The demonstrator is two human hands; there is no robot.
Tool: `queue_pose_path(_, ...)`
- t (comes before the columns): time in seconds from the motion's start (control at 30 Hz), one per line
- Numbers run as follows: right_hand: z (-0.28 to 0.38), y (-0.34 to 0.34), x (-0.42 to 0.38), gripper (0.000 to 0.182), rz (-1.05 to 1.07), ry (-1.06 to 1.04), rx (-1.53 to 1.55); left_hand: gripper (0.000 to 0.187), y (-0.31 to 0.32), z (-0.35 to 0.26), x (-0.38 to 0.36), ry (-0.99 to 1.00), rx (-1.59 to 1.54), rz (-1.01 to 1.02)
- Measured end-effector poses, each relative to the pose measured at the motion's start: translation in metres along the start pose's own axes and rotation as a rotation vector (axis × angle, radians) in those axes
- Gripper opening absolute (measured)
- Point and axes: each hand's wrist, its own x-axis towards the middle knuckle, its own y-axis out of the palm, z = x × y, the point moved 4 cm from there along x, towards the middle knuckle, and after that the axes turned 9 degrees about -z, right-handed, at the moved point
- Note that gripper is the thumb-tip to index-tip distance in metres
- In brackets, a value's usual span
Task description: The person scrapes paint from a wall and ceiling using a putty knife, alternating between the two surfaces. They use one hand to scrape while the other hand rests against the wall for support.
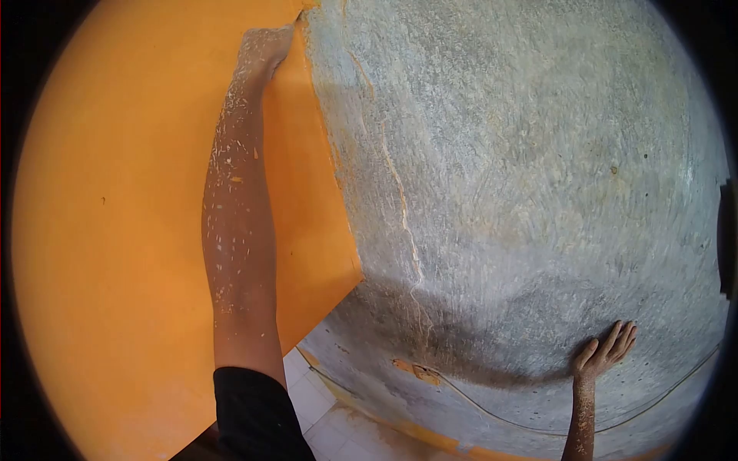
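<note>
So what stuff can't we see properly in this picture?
- Left hand, head view: its fingertips, hidden by the hand itself.
- Black sleeve, head view: cut off by the bottom edge.
- Dark object, head view: cut off by the dark rim at right.
- Orange flake, head view: too small for detail.

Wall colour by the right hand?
The wall is mottled grey, seen best in the head view.

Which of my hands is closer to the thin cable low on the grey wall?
Right. Your right hand rests on the grey wall, just above the thin cable; your left hand is much farther away, high up by the edge of the orange wall.
</note>
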Motion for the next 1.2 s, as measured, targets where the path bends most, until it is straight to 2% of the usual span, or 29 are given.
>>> queue_pose_path(0.33, -0.002, 0.002, -0.003, 0.054, 0.007, 0.009, 0.012, 0.054, -0.001, 0.002, -0.002, 0.01, 0.017, 0.0)
queue_pose_path(0.5, 0.002, 0.0, 0.002, 0.054, -0.027, -0.009, 0.013, 0.056, -0.003, -0.009, -0.012, -0.023, 0.029, 0.064)
queue_pose_path(0.57, 0.002, 0.001, 0.004, 0.054, -0.022, -0.011, 0.022, 0.046, 0.011, 0.021, 0.001, 0.279, -0.023, -0.128)
queue_pose_path(0.63, 0.003, 0.001, 0.001, 0.054, -0.019, 0.003, 0.016, 0.04, 0.014, 0.017, 0.008, 0.4, 0.022, -0.229)
queue_pose_path(0.73, 0.003, -0.001, 0.0, 0.054, -0.011, 0.001, 0.006, 0.037, 0.014, 0.003, 0.009, 0.296, 0.166, -0.197)
queue_pose_path(0.83, 0.0, 0.0, 0.001, 0.054, -0.01, -0.008, 0.011, 0.039, 0.008, 0.0, -0.009, 0.245, 0.143, -0.112)
queue_pose_path(0.9, 0.003, 0.0, 0.002, 0.054, -0.007, -0.003, 0.016, 0.039, 0.013, 0.007, -0.007, 0.196, 0.09, -0.125)
queue_pose_path(0.97, 0.004, 0.0, 0.004, 0.054, -0.005, 0.003, 0.01, 0.04, 0.012, 0.008, 0.009, 0.275, 0.148, -0.152)
queue_pose_path(1.2, 0.004, -0.001, 0.003, 0.054, -0.01, 0.01, 0.008, 0.042, 0.008, 0.003, 0.006, 0.366, 0.167, -0.18)
